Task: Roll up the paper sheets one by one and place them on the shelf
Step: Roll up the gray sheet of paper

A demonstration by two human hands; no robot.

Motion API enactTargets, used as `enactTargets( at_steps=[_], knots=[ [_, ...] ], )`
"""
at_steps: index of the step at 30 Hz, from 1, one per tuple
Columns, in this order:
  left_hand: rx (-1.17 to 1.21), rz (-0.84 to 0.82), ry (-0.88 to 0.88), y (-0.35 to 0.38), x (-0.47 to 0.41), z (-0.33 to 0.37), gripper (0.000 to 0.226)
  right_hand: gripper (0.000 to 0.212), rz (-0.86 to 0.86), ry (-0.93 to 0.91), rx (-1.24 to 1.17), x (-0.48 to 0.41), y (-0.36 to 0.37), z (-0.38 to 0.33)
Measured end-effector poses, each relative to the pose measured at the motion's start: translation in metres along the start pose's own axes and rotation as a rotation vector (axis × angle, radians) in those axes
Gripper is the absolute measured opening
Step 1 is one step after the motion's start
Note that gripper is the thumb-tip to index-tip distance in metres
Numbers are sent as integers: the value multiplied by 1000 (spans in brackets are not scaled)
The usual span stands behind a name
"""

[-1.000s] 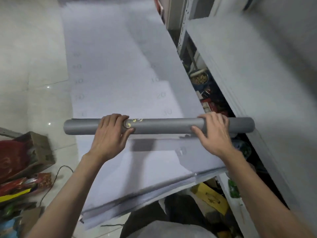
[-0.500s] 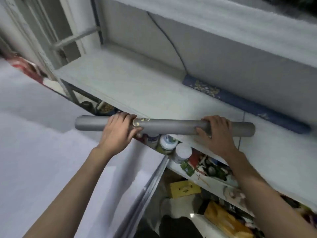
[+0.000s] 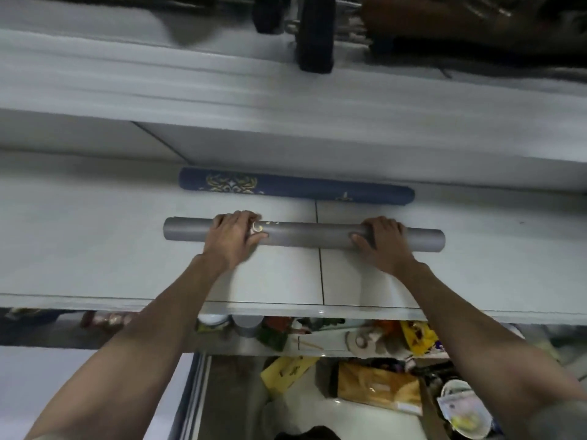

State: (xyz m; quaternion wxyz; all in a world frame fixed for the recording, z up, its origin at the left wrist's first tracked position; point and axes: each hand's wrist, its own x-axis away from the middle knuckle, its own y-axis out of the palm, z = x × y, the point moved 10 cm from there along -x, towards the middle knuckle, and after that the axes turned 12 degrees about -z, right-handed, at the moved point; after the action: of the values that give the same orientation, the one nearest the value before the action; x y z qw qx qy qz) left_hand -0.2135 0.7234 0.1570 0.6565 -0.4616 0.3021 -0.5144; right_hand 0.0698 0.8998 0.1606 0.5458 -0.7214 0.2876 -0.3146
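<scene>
Gripping the grey paper roll [image 3: 311, 233] with left hand [image 3: 233, 238] and right hand [image 3: 381, 242], both curled over its top, one toward each end. Held lengthwise down on the shelf [image 3: 95, 242], just on near side of the blue roll [image 3: 295, 187], not touching it. Could roll toward the near edge or uncurl when released, having no band seen.
</scene>
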Motion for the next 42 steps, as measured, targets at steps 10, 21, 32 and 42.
enactTargets(
  at_steps=[10,21,32,42],
  knots=[
    [-159,233,-360,12,-24,0,58,81,207,472,-101,-4,12,42],
    [132,234,-473,29,-42,-24,57,90,178,454,-426,-20,36,47],
    [215,265,-388,-15,-26,-23,59,66,190,332,-258,-35,-7,16],
    [109,278,-643,16,280,-44,29,24,41,-699,-161,96,58,-275]
  ],
)
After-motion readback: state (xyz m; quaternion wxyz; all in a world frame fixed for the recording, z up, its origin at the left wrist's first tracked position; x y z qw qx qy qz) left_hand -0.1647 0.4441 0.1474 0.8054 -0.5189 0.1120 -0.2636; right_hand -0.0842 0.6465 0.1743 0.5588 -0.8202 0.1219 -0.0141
